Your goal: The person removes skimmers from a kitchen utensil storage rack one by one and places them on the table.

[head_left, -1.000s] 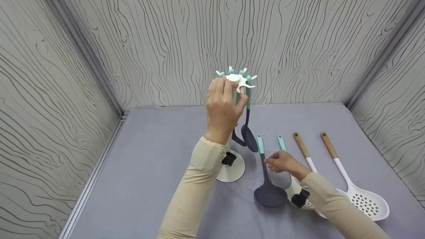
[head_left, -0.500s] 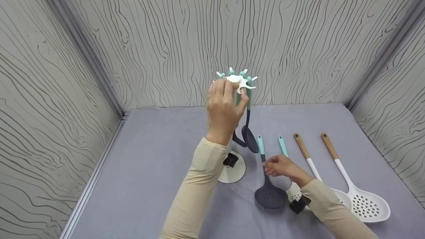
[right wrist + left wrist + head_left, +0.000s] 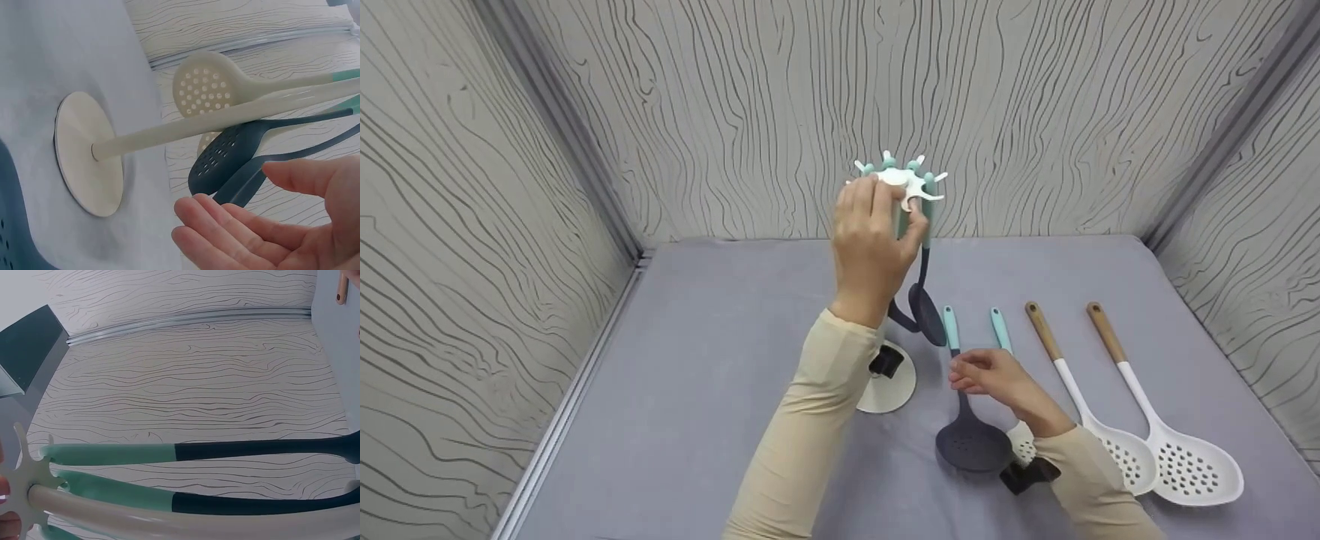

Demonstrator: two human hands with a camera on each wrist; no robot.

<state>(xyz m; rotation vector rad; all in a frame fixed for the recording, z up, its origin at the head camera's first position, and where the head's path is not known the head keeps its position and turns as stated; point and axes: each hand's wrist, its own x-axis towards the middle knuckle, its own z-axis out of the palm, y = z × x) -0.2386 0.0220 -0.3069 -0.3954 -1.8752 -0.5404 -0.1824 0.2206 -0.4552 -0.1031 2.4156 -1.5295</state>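
My left hand (image 3: 870, 244) holds the white hook ring (image 3: 894, 178) at the top of a utensil stand, fingers and thumb at its rim. Mint-handled utensils hang from the hooks; the right wrist view shows a cream skimmer (image 3: 205, 84) and a dark slotted spoon (image 3: 225, 149) beside the pole (image 3: 169, 132). My right hand (image 3: 990, 379) hovers above a dark skimmer (image 3: 973, 446) lying on the table, overlapping its shaft in the head view. Its fingers are loosely bent and hold nothing, as the right wrist view shows. The stand's round base (image 3: 84, 163) rests on the cloth.
Right of the dark skimmer lie a mint-handled cream skimmer (image 3: 1023, 442), partly hidden by my right arm, and two white skimmers with wooden handles (image 3: 1042, 330). Wood-patterned walls (image 3: 735, 112) enclose the grey cloth-covered table (image 3: 697, 375) at the back and sides.
My right hand has drawn slightly left and down, its forearm swinging left and uncovering more of the white skimmers. My left hand keeps its hold on the hook ring.
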